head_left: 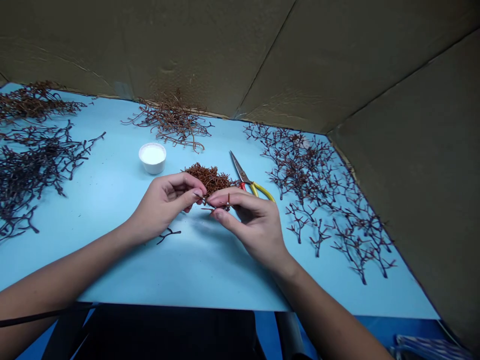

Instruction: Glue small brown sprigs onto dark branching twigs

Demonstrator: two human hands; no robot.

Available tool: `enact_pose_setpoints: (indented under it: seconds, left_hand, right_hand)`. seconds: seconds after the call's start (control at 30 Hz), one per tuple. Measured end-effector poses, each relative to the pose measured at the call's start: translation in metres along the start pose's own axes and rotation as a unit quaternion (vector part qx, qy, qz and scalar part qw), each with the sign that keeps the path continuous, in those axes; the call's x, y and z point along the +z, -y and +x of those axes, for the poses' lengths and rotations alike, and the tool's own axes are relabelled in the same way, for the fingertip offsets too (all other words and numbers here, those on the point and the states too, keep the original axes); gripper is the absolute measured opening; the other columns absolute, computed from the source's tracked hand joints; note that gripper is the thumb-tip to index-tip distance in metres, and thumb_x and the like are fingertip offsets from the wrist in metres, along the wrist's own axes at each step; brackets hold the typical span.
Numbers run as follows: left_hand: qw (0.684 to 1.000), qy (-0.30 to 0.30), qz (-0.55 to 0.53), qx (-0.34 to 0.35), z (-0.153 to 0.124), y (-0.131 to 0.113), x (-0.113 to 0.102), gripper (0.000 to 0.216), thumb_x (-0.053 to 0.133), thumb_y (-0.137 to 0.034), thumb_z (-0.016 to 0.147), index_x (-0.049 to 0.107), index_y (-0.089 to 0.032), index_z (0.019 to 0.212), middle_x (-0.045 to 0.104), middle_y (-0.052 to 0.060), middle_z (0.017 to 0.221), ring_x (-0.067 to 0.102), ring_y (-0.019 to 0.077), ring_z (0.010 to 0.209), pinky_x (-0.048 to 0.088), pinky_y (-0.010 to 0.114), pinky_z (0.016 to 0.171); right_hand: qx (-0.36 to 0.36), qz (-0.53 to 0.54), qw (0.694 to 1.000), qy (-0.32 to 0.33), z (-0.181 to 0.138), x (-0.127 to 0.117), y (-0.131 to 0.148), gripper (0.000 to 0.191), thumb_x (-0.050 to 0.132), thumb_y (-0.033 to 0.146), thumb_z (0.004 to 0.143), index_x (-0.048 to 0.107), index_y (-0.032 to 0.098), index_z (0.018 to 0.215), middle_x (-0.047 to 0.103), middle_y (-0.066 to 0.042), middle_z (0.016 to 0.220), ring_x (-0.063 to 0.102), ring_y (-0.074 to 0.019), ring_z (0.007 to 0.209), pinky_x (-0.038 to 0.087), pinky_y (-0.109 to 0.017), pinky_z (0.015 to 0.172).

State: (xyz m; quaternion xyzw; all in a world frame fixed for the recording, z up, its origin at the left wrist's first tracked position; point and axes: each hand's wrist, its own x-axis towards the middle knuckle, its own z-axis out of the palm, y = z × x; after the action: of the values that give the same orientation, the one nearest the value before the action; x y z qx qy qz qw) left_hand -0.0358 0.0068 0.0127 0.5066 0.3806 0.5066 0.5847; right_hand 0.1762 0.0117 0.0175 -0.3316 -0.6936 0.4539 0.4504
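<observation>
My left hand [168,202] pinches a small piece between thumb and forefinger, just left of my right hand [257,220]. Between thumb and fingertips my right hand grips a thin branching artificial twig [227,202] with brown prongs that stick out. The fingertips of both hands nearly meet, and much of the twig is hidden by them. Right behind the fingers lies a heap of short brown pieces [210,176]. A white cup [152,159] with white contents stands beyond my left hand. A dark forked twig [169,233] rests below my left wrist.
Scissors [243,175] with red and yellow handles lie behind my right hand. Branched twigs [300,165] spread along the right side. Dark stems [33,165] and brown stems [33,102] are piled at left, curly brown ones [174,120] at the back. Brown panels [210,50] wall the table [225,287].
</observation>
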Motion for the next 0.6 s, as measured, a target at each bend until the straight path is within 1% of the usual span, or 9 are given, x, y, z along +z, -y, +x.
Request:
enact_pose_setpoints:
  seconds: [0.13,0.23,0.3,0.4,0.6]
  left_hand:
    - [0.996,-0.032,0.07,0.055,-0.004,-0.004,0.005,0.005,0.075,-0.017,0.094,0.078,-0.018,0.089,0.073,0.001,0.08,0.061,0.0092,0.067,0.05,0.019,0.061]
    - [0.99,-0.033,0.104,0.087,-0.008,-0.005,0.007,0.005,0.076,-0.015,0.093,0.078,-0.019,0.09,0.075,0.001,0.082,0.065,0.0094,0.071,0.051,0.018,0.064]
    - [0.987,-0.027,0.121,0.102,-0.009,-0.005,0.007,0.005,0.077,-0.015,0.093,0.079,-0.019,0.09,0.076,0.001,0.083,0.067,0.0103,0.073,0.052,0.019,0.065]
    - [0.983,-0.026,0.139,0.115,-0.01,-0.005,0.006,0.006,0.076,-0.014,0.093,0.079,-0.019,0.09,0.077,0.001,0.083,0.068,0.0111,0.073,0.053,0.02,0.066]
    - [0.983,-0.022,0.151,0.103,-0.011,-0.007,0.006,0.004,0.078,-0.017,0.092,0.079,-0.02,0.089,0.076,0.002,0.083,0.067,0.0132,0.072,0.053,0.022,0.065]
  right_hand:
    - [0.072,0.069,0.995,0.001,0.001,0.001,-0.001,0.007,0.084,0.028,0.09,0.082,0.023,0.095,0.08,-0.006,0.101,0.075,-0.0193,0.094,0.062,-0.034,0.086]
    - [0.107,0.102,0.989,-0.003,0.001,0.003,-0.002,0.015,0.088,0.035,0.088,0.081,0.023,0.092,0.078,-0.005,0.096,0.072,-0.0176,0.089,0.06,-0.032,0.083]
    - [0.117,0.121,0.986,-0.002,0.001,0.004,-0.001,0.021,0.09,0.04,0.086,0.079,0.022,0.088,0.077,-0.004,0.092,0.071,-0.0168,0.084,0.059,-0.032,0.081]
    - [0.104,0.128,0.986,0.005,0.001,0.006,0.001,0.026,0.091,0.045,0.085,0.078,0.022,0.085,0.075,-0.003,0.087,0.069,-0.0172,0.082,0.058,-0.034,0.08]
    - [0.046,0.09,0.995,0.012,-0.001,0.006,0.003,0.024,0.085,0.043,0.091,0.075,0.021,0.086,0.073,-0.003,0.088,0.068,-0.0173,0.083,0.057,-0.033,0.079]
